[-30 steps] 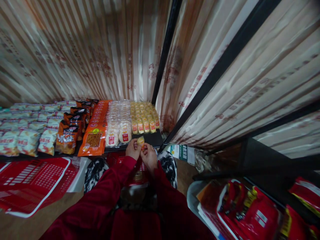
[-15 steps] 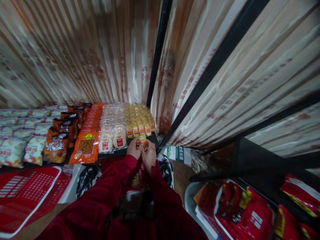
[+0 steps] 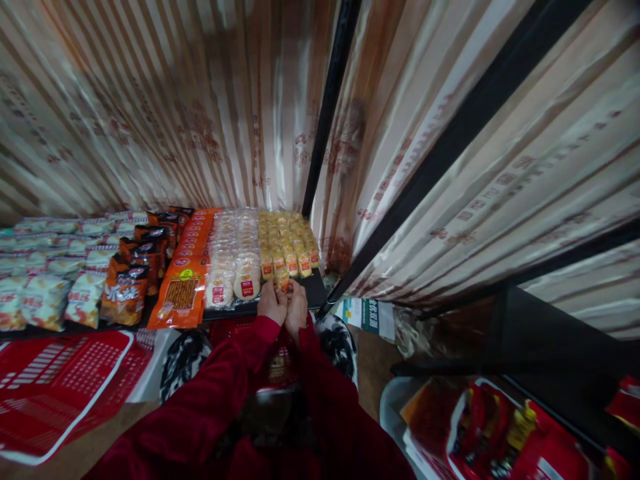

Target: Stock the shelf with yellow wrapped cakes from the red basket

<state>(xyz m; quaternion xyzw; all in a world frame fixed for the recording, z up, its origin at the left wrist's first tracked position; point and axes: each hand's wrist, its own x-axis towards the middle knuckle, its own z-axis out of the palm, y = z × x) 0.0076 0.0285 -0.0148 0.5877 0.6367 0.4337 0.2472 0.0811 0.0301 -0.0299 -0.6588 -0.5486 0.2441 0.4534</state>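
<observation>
Between the fingertips of my left hand (image 3: 273, 303) and my right hand (image 3: 297, 308) is a small yellow wrapped snack pack (image 3: 283, 279) with a red label. Both hands are closed on it, close together at the front edge of the black shelf (image 3: 317, 290). Just beyond it stand tight rows of the same yellow snack packs (image 3: 291, 261). Left of these, clear-wrapped round white crackers (image 3: 247, 277) lie in two columns. Farther left is a column of orange snack bags (image 3: 181, 293).
Brown-and-orange bags (image 3: 124, 293) and pale snack bags (image 3: 45, 300) fill the shelf's left. Red baskets (image 3: 65, 380) sit below. A black post (image 3: 330, 107) and pleated curtain (image 3: 225, 120) stand behind. At lower right, a bin (image 3: 395, 407) and red packages (image 3: 550, 440) appear.
My hands have lowered the small yellow pack slightly toward the front of its rows. The whole scene has shifted a little to the right in view.
</observation>
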